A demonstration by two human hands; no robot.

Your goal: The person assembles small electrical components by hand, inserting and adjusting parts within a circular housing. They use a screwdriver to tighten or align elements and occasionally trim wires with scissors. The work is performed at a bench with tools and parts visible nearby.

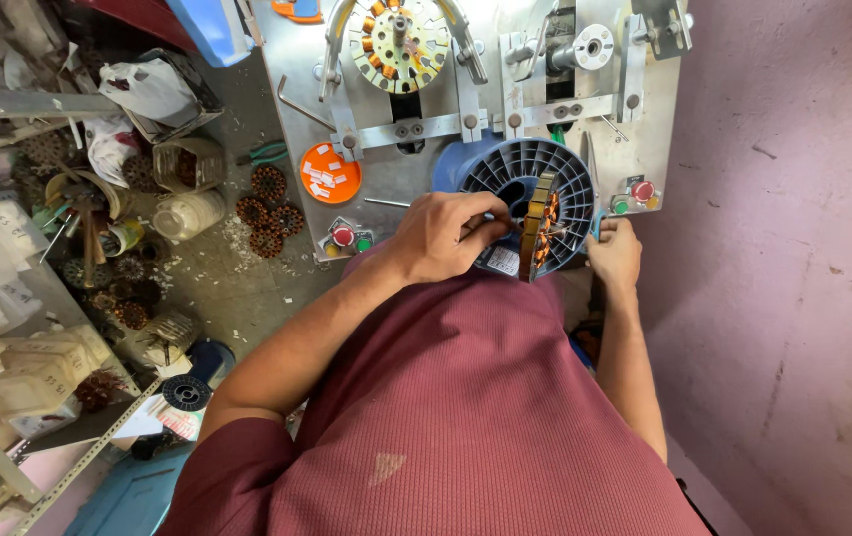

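Both hands steady a wound stator [539, 226] on edge.
Left hand [443, 234] pinches its wire; right hand [614, 253] closes on the rim (over a blue spool [528, 169]), keeping it upright.

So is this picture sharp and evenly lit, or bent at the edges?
Head view: soft, even daylight, no harsh glare on the metal bench; the left hand, right hand and the copper-wound stator between them look sharp; the shelf edges at far left splay outward, a wide-lens distortion.
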